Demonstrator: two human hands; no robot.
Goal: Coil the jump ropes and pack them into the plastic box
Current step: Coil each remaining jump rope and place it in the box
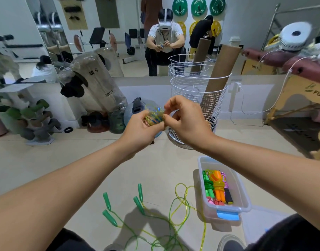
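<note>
My left hand (142, 128) grips a coiled bundle of clear yellow-green jump rope (154, 116) held up at chest height. My right hand (185, 120) pinches the bundle's right edge with thumb and forefinger. On the floor below lie loose green-handled jump ropes (141, 205) with tangled yellow-green cord (181, 201). The clear plastic box (240, 196) stands on the floor at lower right and holds several coiled ropes, green (208, 185), orange (218, 187) and a dark-handled pink one (228, 194).
A white wire basket (197, 98) with a brown cardboard tube stands behind my hands. Dumbbells on a rack (34, 120), bagged gear and kettlebells line the mirrored wall at left. A wooden massage table (300, 98) is at right. My knees frame the bottom edge.
</note>
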